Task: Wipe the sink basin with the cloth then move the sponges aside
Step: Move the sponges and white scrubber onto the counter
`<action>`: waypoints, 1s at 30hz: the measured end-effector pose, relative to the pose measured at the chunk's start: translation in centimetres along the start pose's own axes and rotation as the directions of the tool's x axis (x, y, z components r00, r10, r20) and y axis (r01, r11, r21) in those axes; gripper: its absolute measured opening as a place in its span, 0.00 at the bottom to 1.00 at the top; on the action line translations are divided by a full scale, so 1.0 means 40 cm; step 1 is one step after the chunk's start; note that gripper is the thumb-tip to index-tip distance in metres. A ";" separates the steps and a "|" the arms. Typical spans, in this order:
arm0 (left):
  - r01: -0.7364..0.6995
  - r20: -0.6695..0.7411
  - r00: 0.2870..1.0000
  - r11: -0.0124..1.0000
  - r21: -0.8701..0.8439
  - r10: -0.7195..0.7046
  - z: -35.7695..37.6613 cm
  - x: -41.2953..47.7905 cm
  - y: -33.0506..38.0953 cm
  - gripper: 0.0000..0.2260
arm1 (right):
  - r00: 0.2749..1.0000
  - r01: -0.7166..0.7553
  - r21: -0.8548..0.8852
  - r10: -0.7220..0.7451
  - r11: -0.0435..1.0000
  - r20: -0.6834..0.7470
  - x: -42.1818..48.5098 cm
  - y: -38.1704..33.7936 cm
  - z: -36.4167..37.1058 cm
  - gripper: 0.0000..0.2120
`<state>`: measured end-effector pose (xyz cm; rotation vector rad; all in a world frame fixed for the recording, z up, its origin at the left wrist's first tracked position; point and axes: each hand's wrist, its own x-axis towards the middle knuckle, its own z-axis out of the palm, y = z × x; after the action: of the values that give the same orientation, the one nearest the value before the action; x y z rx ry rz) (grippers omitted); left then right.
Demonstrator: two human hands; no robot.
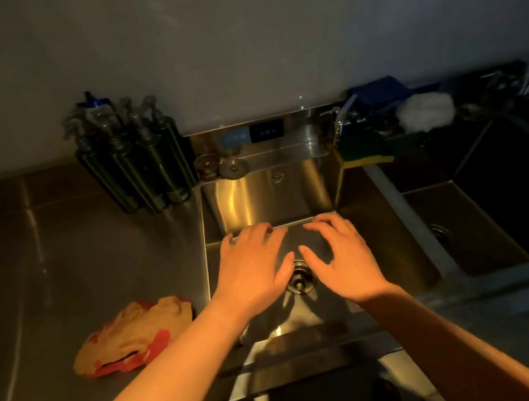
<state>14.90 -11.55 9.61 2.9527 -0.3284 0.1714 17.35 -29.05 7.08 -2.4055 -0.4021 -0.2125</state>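
The left hand (251, 268) and right hand (340, 257) hover spread and empty over the stainless steel sink basin (266, 200), since the crumpled tan-and-red cloth (133, 336) lies unclaimed beside its left rim

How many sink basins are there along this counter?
2. The middle basin lies beneath the left hand and right hand; the right basin is beside it, dark, with its own drain. Others may be hidden past the frame's right edge.
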 end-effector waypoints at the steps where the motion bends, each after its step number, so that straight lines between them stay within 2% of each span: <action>1: -0.009 0.000 1.000 1.000 0.007 0.009 0.005 0.021 0.027 0.22 | 1.000 -0.014 0.008 0.014 1.000 -0.014 0.005 0.025 -0.019 0.18; 8: -0.030 0.037 0.999 0.999 0.043 0.028 0.057 0.193 0.221 0.23 | 0.996 -0.080 0.053 0.082 0.995 -0.041 0.059 0.247 -0.166 0.20; 14: -0.053 0.034 0.998 0.999 0.013 0.052 0.113 0.336 0.394 0.22 | 0.984 0.016 0.050 -0.007 0.999 -0.176 0.105 0.405 -0.275 0.17; 18: -0.051 0.014 0.999 0.998 -0.034 0.051 0.144 0.424 0.482 0.22 | 0.987 0.054 0.050 -0.046 0.997 -0.154 0.143 0.497 -0.340 0.17; 24: -0.023 0.011 1.000 0.999 -0.036 0.024 0.158 0.495 0.522 0.21 | 0.994 0.036 0.097 -0.026 0.995 -0.106 0.187 0.552 -0.389 0.17; 30: -0.054 0.035 0.998 0.998 0.015 0.054 0.162 0.544 0.487 0.21 | 0.994 -0.004 0.066 0.012 0.998 -0.113 0.223 0.566 -0.372 0.16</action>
<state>32.20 -35.96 9.09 2.9674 -0.4134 0.1311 32.77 -53.07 6.96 -2.3180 -0.3423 -0.3255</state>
